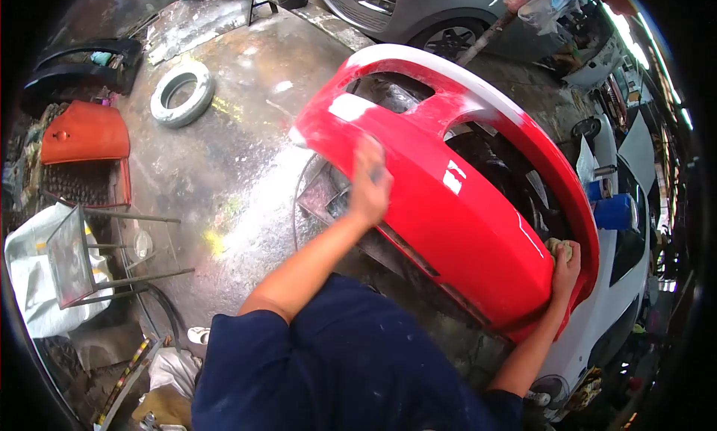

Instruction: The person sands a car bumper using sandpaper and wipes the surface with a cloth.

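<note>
A glossy red car bumper (455, 207) stands in front of me, with white patches and dull, dusty areas toward its upper left end. My left hand (370, 183) is on the bumper's left edge, slightly blurred. Its fingers are bent around a small grey piece (376, 175) that looks like sandpaper. Over at the lower right part of the bumper, my right hand (566, 265) grips a crumpled yellowish cloth (553, 246) beside the large opening. The bumper's support underneath is mostly hidden.
A tyre (182, 94) lies on the wet-looking floor to the left. Near it are an orange panel (86, 132) and a metal-legged stool (75, 255). A grey car (441, 20) stands behind the bumper, a white car (624, 281) at right, with a blue can (616, 212) nearby.
</note>
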Motion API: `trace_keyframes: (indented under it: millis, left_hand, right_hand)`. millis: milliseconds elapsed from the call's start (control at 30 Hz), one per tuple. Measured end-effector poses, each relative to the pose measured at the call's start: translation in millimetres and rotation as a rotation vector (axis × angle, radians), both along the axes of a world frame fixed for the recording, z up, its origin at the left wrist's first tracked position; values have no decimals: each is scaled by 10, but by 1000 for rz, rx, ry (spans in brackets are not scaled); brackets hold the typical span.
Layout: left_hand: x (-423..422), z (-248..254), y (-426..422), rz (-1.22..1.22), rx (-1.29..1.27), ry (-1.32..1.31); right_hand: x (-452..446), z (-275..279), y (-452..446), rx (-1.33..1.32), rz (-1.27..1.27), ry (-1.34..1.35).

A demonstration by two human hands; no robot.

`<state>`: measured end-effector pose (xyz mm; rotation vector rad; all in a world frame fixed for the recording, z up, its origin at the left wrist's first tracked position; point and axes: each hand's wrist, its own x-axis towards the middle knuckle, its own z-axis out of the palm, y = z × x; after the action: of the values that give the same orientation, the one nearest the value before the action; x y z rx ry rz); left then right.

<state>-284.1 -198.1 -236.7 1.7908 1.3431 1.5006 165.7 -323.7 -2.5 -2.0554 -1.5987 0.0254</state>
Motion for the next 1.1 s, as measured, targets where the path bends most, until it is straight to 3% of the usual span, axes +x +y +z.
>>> trace_keyframes:
  millis: [33,67,133,200,233,300,333,400,467,500,533,600,733,833,900,967,1000,1033,1100]
  left_hand:
    - [-138,-147,354,72,12,-261]
    - [-352,-374,745,157,-113,-187]
    - [-644,-375,1088,211,-277,-226]
    - [-429,-228,938,182,-237,-296]
    - [-224,32,660,135,-60,-241]
    - [-12,482,164,-120,46,-107]
    - [31,682,-1,-181,45,159]
    - [-181,633,118,-264,89,189]
    - [-504,389,487,-156,-120,30]
    - [-627,154,728,-92,-197,-178]
    - [-810,-126,968,13,-183,30]
    - [-730,-171,1024,105,-176,74]
    - [-197,634,280,-209,9,168]
    - [-176,656,236,-328,97,229]
    - [-418,236,665,-139,53,67]
    - [-783,163,1013,-72,-340,-167]
    - [-894,-524,1404,88,-160,-76]
    - [-1046,-815,1664,115,-160,18]
    - [-862,-638,1546,243,-172,-22]
  right_hand:
    - [7,-14,2,2,8,-1]
    - [12,-18,-21,0,20,-2]
    - [-6,-1,-2,-18,5,-9]
    - [-8,-5,18,-23,-2,-21]
    - [28,-23,23,-23,-3,-30]
    - [37,-38,-25,-31,-5,-39]
    - [9,-17,-22,-32,1,-36]
    - [-21,-9,28,-15,16,-7]
    - [-24,-19,5,10,18,47]
    - [-8,-20,-19,-2,15,37]
    - [4,-17,-1,-8,16,26]
    - [26,-11,10,-18,10,4]
    - [-1,-17,-13,-38,-12,15]
    - [54,-34,9,-15,14,25]
    - [66,-44,-30,-6,16,28]
    - [-14,3,-11,-15,10,31]
    - [-3,10,-16,-11,10,21]
    - [5,-1,-13,-6,10,13]
    - [12,-11,-15,0,6,3]
